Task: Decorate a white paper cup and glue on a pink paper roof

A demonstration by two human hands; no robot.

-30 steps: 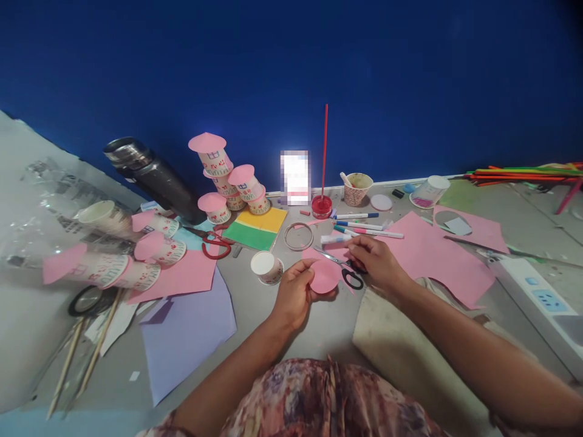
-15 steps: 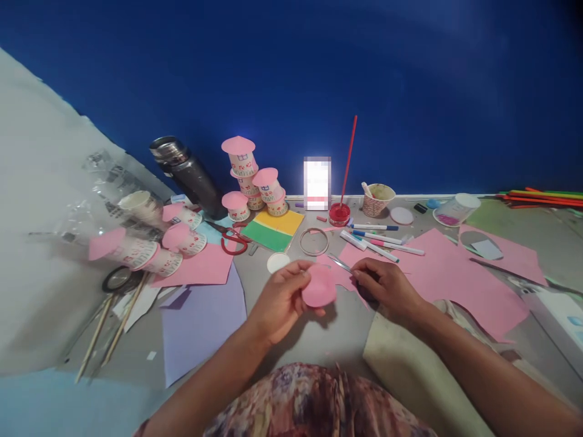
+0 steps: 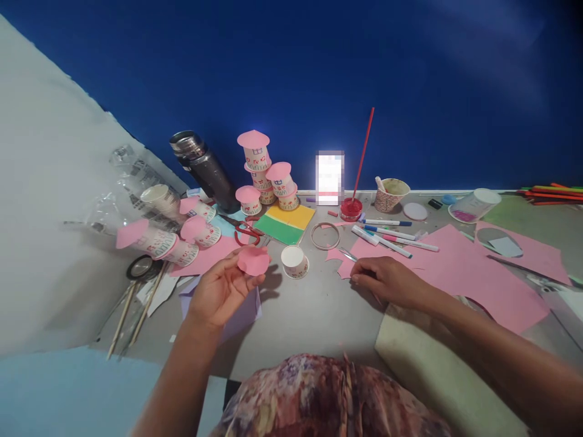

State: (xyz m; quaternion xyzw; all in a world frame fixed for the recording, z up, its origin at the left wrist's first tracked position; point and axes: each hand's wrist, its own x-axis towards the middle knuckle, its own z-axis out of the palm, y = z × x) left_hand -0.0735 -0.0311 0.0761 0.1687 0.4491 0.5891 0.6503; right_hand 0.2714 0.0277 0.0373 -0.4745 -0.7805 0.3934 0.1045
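My left hand [image 3: 223,288] is raised over the table, its thumb and fingers closed on a small round piece of pink paper [image 3: 253,261]. A short way to the right, a small white paper cup [image 3: 295,262] stands upright with its mouth facing up. My right hand [image 3: 387,280] rests low at the table, fingers curled around scissors whose silver blades [image 3: 348,255] point up and left. Their handles are hidden beneath the hand. Pink paper scraps [image 3: 347,267] lie by the blades.
Cup towers with pink cone roofs [image 3: 254,139] stand at the back beside a black flask [image 3: 204,170]. Red-handled scissors [image 3: 248,233], a tape ring [image 3: 325,237], markers [image 3: 387,223], a red pot [image 3: 351,209] and pink sheets [image 3: 473,279] lie around. More decorated cups [image 3: 155,237] lie left.
My left hand has moved left with the pink paper piece, uncovering the small cup. My right hand stays near the scraps with the scissors. The view has shifted slightly.
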